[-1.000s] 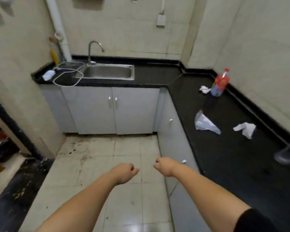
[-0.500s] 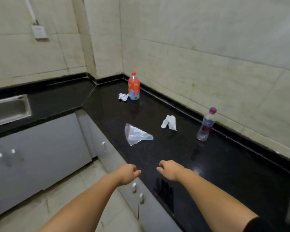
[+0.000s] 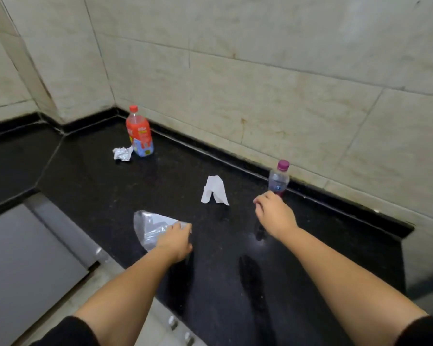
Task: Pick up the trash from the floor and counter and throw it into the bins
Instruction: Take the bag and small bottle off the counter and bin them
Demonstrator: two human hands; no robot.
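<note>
On the black counter lies a crumpled clear plastic bag. My left hand rests on the bag's right corner, fingers bent down onto it; whether they grip it is hidden. A folded white tissue stands in the middle of the counter. My right hand hovers just in front of a small clear bottle with a purple cap by the wall, fingers loosely curled and holding nothing. Far back stand a red-labelled bottle and a crumpled foil ball.
Tiled walls close off the counter at the back and right. Grey cabinet doors with small knobs run below the counter's front edge. A strip of tiled floor shows at the lower left. No bin is in view.
The view has swung right and closer to the counter. Both hands have reached forward over it: the left onto the plastic bag, the right up to the purple-capped bottle.
</note>
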